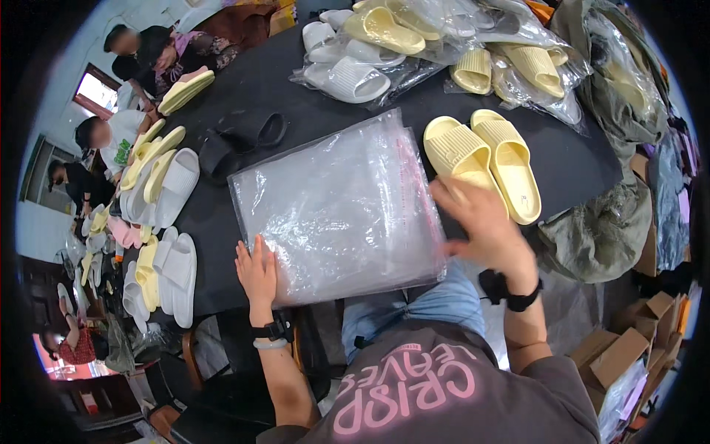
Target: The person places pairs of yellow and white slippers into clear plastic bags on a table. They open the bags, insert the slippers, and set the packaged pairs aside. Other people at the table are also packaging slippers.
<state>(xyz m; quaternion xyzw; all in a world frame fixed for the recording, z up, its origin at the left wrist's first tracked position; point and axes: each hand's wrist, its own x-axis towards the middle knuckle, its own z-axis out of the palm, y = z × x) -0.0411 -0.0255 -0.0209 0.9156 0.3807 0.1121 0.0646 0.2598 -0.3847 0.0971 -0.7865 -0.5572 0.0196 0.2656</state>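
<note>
A stack of clear plastic bags (325, 207) lies on the black table in front of me. Its right side has a reddish strip along the opening edge. My left hand (257, 275) rests with spread fingers on the lower left corner of the stack. Slightly blurred, my right hand (484, 226) is at the right edge of the bags, fingers and thumb apart, with no object visible in it. Just beyond it lies a pair of yellow slide slippers, the left slipper (457, 152) partly covered by the hand and the right slipper (514, 166) in fuller view.
Bagged grey slippers (351, 80) and bagged yellow slippers (536, 68) are heaped at the far side. Black straps (237, 144) lie left of the bags. Several loose slippers (177, 189) line the left edge, with people beyond. Cardboard boxes (621, 348) stand at lower right.
</note>
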